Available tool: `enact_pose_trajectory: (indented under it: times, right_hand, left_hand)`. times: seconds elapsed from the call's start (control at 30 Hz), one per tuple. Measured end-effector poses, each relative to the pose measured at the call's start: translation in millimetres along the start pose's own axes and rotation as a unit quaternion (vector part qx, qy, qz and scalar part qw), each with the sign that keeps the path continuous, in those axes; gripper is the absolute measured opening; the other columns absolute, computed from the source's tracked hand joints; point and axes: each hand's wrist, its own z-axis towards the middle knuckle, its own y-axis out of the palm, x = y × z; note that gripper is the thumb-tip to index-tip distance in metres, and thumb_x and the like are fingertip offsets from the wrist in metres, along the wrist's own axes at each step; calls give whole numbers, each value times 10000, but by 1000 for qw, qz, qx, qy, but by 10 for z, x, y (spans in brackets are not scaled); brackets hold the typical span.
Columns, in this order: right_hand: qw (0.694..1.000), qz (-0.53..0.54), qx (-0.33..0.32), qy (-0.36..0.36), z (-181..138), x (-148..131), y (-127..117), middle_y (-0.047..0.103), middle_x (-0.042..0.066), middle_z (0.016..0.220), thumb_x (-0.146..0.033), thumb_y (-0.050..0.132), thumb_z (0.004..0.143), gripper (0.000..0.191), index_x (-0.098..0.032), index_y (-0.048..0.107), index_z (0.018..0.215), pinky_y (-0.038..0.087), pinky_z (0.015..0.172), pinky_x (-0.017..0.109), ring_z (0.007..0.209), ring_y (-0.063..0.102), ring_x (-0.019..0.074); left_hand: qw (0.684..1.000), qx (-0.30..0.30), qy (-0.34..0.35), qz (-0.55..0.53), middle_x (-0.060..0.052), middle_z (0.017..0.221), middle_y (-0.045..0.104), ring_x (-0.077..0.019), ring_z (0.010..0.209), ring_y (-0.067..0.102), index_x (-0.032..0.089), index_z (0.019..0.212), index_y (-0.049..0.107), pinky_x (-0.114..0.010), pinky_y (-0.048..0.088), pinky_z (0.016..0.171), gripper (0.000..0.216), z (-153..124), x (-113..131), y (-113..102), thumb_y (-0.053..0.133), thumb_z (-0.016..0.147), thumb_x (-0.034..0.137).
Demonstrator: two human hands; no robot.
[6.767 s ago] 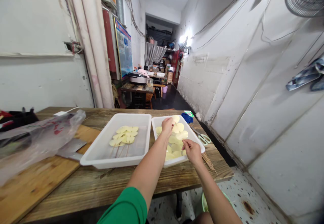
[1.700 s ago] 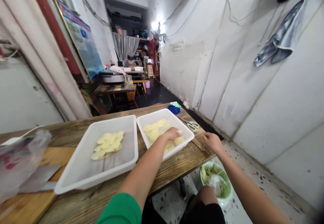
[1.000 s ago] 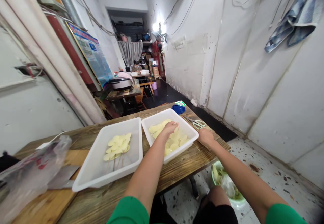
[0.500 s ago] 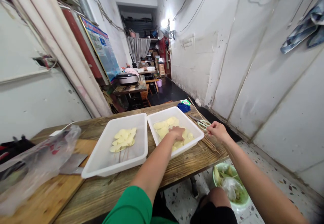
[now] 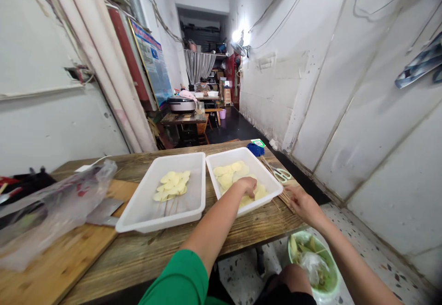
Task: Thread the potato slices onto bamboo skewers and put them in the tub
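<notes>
My left hand [image 5: 247, 186] reaches into the right white tray [image 5: 229, 152], fingers curled down on a pale potato slice among the loose potato slices [image 5: 229, 174]. My right hand [image 5: 302, 203] rests at the table's right edge on a pile of bamboo skewers [image 5: 283, 195]. Its fingers are closed round one thin skewer that points away up the table. The left white tray [image 5: 155, 224] holds potato slices threaded on skewers [image 5: 171, 186].
Scissors [image 5: 283, 174] and a blue object [image 5: 255, 149] lie beyond the skewers. A wooden cutting board [image 5: 51, 259], a cleaver [image 5: 103, 210] and a plastic bag [image 5: 51, 204] sit at left. A green bowl of peelings [image 5: 312, 263] stands on the floor. A person [image 5: 203, 85] sits far back.
My right hand lifted a skewer from the pile, then came down and nearer along the table's edge. My left hand stayed in the right tray, shifting among the slices.
</notes>
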Motion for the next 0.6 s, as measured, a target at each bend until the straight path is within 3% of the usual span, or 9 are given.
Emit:
enact_pose_trajectory:
  times: [0.1, 0.2, 0.27, 0.37, 0.43, 0.47, 0.53, 0.6]
  right_hand:
    - [999, -19, -49, -1, -9, 13, 12, 656, 14, 606, -100, 391, 745, 445, -148, 632, 1117, 433, 640, 253, 613, 624, 178]
    - [998, -49, -9, 43, -12, 46, 12, 683, 42, 639, -138, 398, 746, 388, -159, 675, 1017, 453, 658, 271, 650, 649, 201]
    - [994, -45, 56, 77, -33, 67, -6, 692, 50, 659, -182, 417, 741, 347, -174, 674, 973, 464, 641, 281, 650, 655, 210]
    - [985, 31, 147, 83, -86, 42, -2, 689, 44, 678, -290, 429, 768, 320, -186, 629, 994, 467, 578, 281, 567, 629, 191]
    - [978, 120, 156, 75, -120, -18, 66, 669, 38, 666, -376, 424, 786, 335, -175, 588, 997, 459, 520, 277, 494, 586, 170]
    - [972, 167, 142, 78, -134, -54, 123, 656, 33, 652, -412, 422, 786, 348, -169, 568, 987, 448, 484, 275, 457, 558, 161]
    - [961, 243, 103, 89, -152, -123, 262, 628, 15, 617, -454, 425, 774, 358, -169, 537, 959, 415, 423, 266, 399, 509, 144]
    - [955, 271, 72, 98, -166, -175, 392, 607, -3, 589, -465, 435, 760, 350, -175, 526, 934, 391, 405, 256, 374, 483, 131]
  left_hand:
    - [999, -33, 14, 16, -35, 621, 622, -291, 785, 619, 200, 501, 564, -362, 465, 799, 312, 13, 18, 14, 830, 354, 127]
    - [998, -52, 22, 23, -38, 555, 594, -297, 785, 626, 203, 445, 546, -369, 468, 805, 295, 15, 19, -27, 831, 400, 142]
    - [1000, -17, 11, 7, -58, 572, 600, -315, 831, 627, 196, 442, 533, -375, 468, 822, 300, 11, 6, -79, 827, 427, 139]
    - [989, 111, -45, -87, -110, 739, 652, -327, 940, 615, 176, 553, 555, -391, 458, 863, 222, -11, -4, -166, 774, 548, 141]
    - [947, 193, -92, -239, -122, 869, 663, -295, 970, 616, 167, 711, 573, -392, 466, 864, 134, -33, 15, -222, 701, 678, 189]
    - [911, 206, -101, -342, -118, 919, 660, -269, 963, 623, 167, 789, 564, -389, 477, 853, 111, -46, 32, -248, 653, 743, 215]
    - [815, 163, -83, -550, -98, 976, 651, -217, 915, 644, 174, 896, 522, -387, 501, 824, 115, -71, 72, -294, 580, 827, 245]
    - [724, 87, -37, -684, -77, 989, 647, -186, 866, 655, 178, 923, 492, -402, 514, 810, 155, -89, 107, -324, 599, 832, 245]
